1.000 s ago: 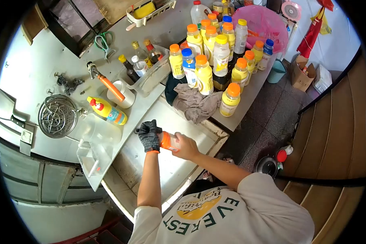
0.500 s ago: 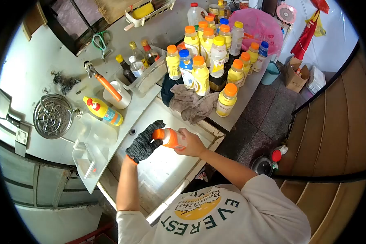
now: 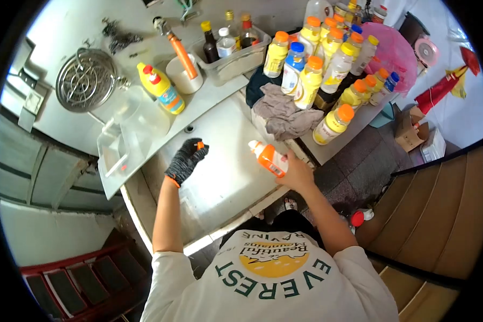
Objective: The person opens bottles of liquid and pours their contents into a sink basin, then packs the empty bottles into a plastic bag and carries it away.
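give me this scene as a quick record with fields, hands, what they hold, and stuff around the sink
left hand: in a dark grey knitted glove, grip closed on a small orange plastic cap
right hand: bare, grip around a pale plastic bottle with an orange label
bottle state: uncapped, tilted, apart from the cap
below hands: white rectangular sink
beside sink: crumpled grey-brown cloth; yellow plastic bottle with a red cap
beyond cloth: cluster of plastic bottles, mostly orange-capped
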Action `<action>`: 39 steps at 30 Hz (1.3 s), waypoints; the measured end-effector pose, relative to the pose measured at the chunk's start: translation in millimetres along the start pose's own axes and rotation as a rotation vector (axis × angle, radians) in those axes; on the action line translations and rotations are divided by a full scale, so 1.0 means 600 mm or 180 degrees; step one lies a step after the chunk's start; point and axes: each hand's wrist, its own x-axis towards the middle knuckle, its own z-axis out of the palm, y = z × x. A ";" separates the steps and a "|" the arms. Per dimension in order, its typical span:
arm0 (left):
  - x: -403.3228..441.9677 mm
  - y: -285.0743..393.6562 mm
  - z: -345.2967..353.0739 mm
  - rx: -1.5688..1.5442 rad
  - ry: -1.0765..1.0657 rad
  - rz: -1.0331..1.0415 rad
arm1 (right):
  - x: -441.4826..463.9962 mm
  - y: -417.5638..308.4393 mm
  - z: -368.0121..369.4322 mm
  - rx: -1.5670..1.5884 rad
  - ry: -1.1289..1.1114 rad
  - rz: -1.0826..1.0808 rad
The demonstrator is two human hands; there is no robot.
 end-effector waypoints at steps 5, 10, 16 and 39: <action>-0.067 -0.136 0.027 -0.0438 0.0115 -0.0770 | 0.003 0.017 -0.002 -0.0820 -0.0473 0.0137; -0.106 -0.169 0.036 -0.1112 0.0253 -0.1237 | 0.011 0.019 0.018 -0.1155 -0.0211 0.0085; -0.119 -0.149 0.038 -0.1049 0.0478 -0.1444 | 0.025 0.007 0.025 -0.1584 -0.0048 0.0010; -0.102 -0.217 0.029 -0.1319 0.1157 -0.1456 | -0.008 -0.028 0.020 -0.2549 -0.0375 -0.0178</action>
